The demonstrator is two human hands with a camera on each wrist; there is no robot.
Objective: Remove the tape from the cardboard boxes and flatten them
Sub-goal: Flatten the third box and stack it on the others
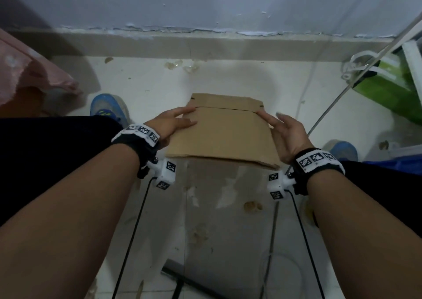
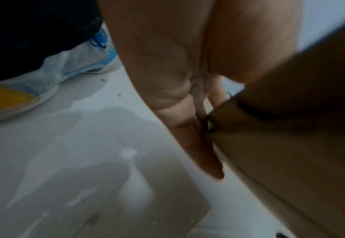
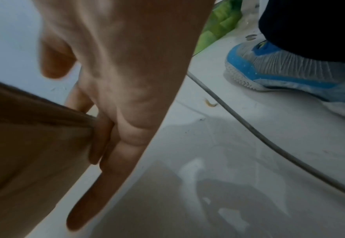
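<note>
A flattened brown cardboard box (image 1: 221, 134) hangs level above the white floor, held between my two hands. My left hand (image 1: 175, 123) presses its left edge with straight fingers, two digits lying on the top face. My right hand (image 1: 280, 132) presses the right edge, palm inward, fingers straight. In the left wrist view the fingers (image 2: 189, 128) run along the cardboard (image 2: 289, 145) edge. In the right wrist view the fingers (image 3: 114, 145) lie flat against the cardboard (image 3: 24, 145) side. No tape shows on the top face.
My blue shoes (image 1: 109, 109) (image 1: 342, 150) stand on either side of the box. A green bag (image 1: 388, 88) sits at the right, a pink cloth (image 1: 27, 70) at the left. A grey cable (image 1: 328, 111) crosses the floor on the right. The wall ledge (image 1: 205, 45) lies ahead.
</note>
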